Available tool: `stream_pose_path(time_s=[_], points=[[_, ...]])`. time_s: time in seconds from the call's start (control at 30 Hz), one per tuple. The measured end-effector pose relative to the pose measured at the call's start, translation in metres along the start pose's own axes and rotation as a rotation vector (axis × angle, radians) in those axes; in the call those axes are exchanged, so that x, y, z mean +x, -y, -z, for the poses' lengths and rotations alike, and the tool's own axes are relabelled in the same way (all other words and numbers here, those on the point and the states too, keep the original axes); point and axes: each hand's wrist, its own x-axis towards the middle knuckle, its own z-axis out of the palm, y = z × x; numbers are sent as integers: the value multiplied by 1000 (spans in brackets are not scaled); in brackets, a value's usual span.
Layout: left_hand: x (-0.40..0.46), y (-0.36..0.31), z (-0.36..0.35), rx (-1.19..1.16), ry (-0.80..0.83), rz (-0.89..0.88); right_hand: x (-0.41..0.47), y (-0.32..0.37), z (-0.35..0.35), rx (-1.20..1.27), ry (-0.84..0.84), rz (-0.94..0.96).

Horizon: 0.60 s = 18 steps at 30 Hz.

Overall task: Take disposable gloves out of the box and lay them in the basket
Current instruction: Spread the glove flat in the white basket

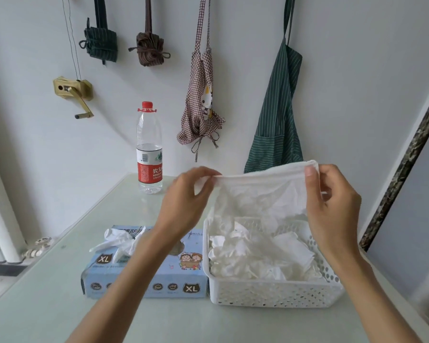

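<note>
Left hand point(183, 194) and right hand point(332, 201) each pinch an end of a thin, crinkled translucent glove point(260, 191), stretched above the white perforated plastic basket point(275, 292) holding crumpled gloves. Blue cardboard box point(144, 280) lies left, touching the basket, on the glossy pale counter point(47, 293).

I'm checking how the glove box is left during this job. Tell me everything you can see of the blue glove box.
The glove box is a light blue carton, seemingly cardboard, lying flat on the pale table, its right end close against the white basket. Black cat-shaped XL badges mark its top and front, with small round icons along the front and a cartoon of two children on top. A white glove sticks out of the top opening and drapes leftward. The left forearm passes above it; no hand touches it.
</note>
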Motion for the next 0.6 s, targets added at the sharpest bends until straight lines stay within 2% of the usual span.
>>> stream_pose_path(time_s=[0.1, 0.17, 0.3, 0.37, 0.6], points=[[7, -11, 13, 91, -44, 5, 1, 1, 3, 123, 46, -107], [14, -8, 7, 207, 15, 43, -2, -15, -1, 80, 125, -215], [20, 22, -46, 454, 310, 105, -19, -75, -16, -275, 300, -422], [19, 37, -73, 530, 381, 66, -26, -101, -22, -450, 378, -493], [21, 49, -108, 602, 360, -127, -27, -119, -20, -791, 530, -381]])
